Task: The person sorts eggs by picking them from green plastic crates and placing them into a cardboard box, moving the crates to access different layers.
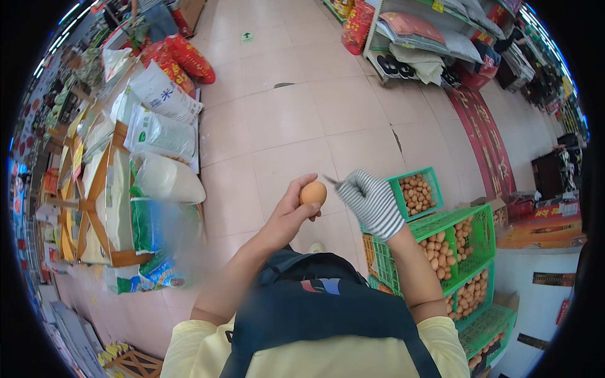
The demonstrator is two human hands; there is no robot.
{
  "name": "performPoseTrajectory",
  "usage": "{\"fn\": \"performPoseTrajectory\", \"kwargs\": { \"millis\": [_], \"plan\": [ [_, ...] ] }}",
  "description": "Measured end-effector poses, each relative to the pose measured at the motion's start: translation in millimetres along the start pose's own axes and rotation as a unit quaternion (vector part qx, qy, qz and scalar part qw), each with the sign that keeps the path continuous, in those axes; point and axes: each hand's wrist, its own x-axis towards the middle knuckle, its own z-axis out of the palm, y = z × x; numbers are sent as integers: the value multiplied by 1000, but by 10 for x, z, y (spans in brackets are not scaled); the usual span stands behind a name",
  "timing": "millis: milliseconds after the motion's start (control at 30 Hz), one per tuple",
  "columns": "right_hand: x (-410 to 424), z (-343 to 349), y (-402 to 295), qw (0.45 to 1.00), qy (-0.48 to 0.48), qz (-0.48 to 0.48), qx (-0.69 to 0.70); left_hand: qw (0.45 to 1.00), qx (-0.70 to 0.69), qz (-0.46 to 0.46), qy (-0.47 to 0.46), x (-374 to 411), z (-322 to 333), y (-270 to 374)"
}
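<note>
My bare left hand (292, 208) holds a brown egg (313, 193) in front of my chest, between the thumb and the fingers. To its right, my right hand (373, 203) wears a grey-and-white striped glove. It grips a small, grey pointed tool (332, 180), whose tip is turned towards the egg but apart from it; its exact kind is unclear. Beneath the right wrist stands a green plastic crate (483, 231) with brown eggs (437, 255). Beyond it is a smaller green crate (438, 190), also full of eggs.
More green crates (496, 326) with eggs are stacked at lower right. On the left, sacks of rice (163, 134) lean against wooden-framed bins (90, 208). Shelving (373, 35) with bedding and shoes stands at upper right. A person (82, 64) is at the far left.
</note>
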Motion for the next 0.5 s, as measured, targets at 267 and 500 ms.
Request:
{"fn": "performPoseTrajectory", "kwargs": {
  "millis": [267, 500],
  "plan": [
    [851, -119, -60, 985, -5, 29, -171, 949, 266, 168, 15, 965, -230, 374],
    [1889, -27, -202, 976, -6, 25, -217, 915, 339, 217, 8, 1927, -822, 922]
  ]
}}
